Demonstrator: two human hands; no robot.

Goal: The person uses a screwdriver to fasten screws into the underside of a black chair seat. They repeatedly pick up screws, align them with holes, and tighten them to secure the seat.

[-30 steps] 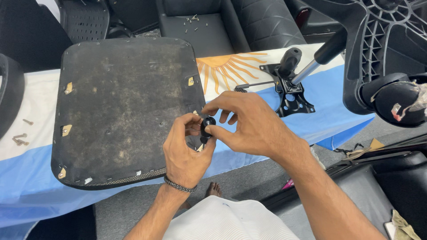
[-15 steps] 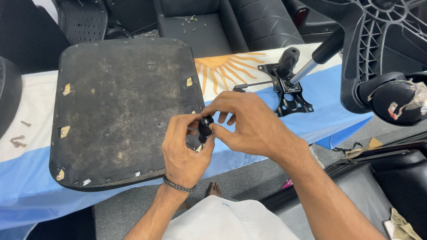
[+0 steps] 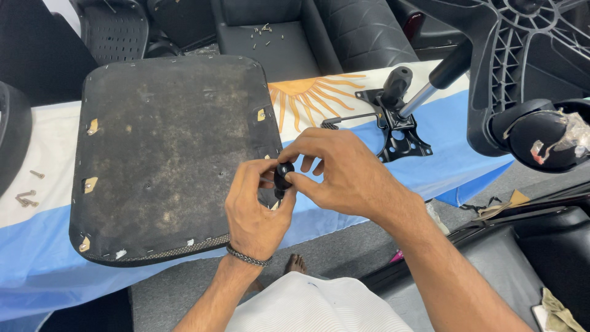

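From the head view, both hands meet at the upturned seat base's front right corner: left hand and right hand have shifted their pinch on a small black knob, probably turning it; their fingers stay closed.

Obstacles: upturned seat pad covering left surface; tilt mechanism and chair base crowding right. Free passage: cloth strip between them, front edge.

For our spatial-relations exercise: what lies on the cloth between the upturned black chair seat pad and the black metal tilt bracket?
In the head view, between the seat pad and the bracket lies the cloth's orange sun print, with a thin black wire lever across it.
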